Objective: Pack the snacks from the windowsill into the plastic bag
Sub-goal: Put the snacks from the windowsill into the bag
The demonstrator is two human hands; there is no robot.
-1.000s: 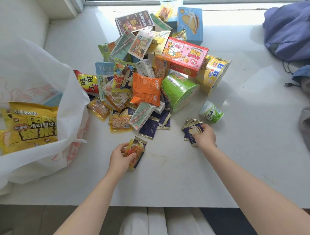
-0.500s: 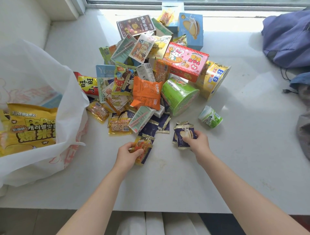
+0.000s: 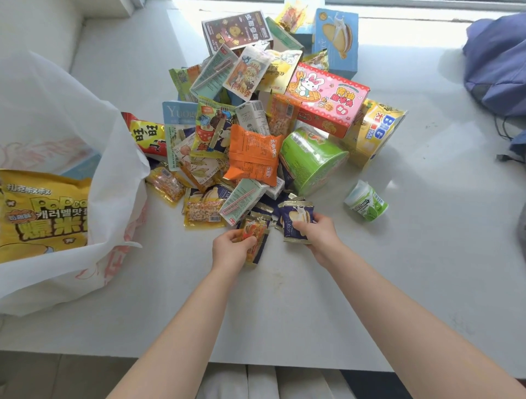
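Just in front of the hands in the head view, the snacks (image 3: pixel 253 155) lie heaped on the windowsill (image 3: pixel 284 299). The left hand (image 3: pixel 230 252) grips an orange packet (image 3: pixel 254 230), fingers curled round it. Close beside it, the right hand (image 3: pixel 321 237) pinches a navy packet (image 3: pixel 296 216), thumb on top. A green tub (image 3: pixel 367 203) lies right of the right hand. Well left of the left hand the bag (image 3: pixel 57 114) gapes, popcorn (image 3: pixel 42 213) inside.

Crumpled purple-blue cloth bundle (image 3: pixel 498 65) at the far right, near the bright window frame (image 3: pixel 412 3).
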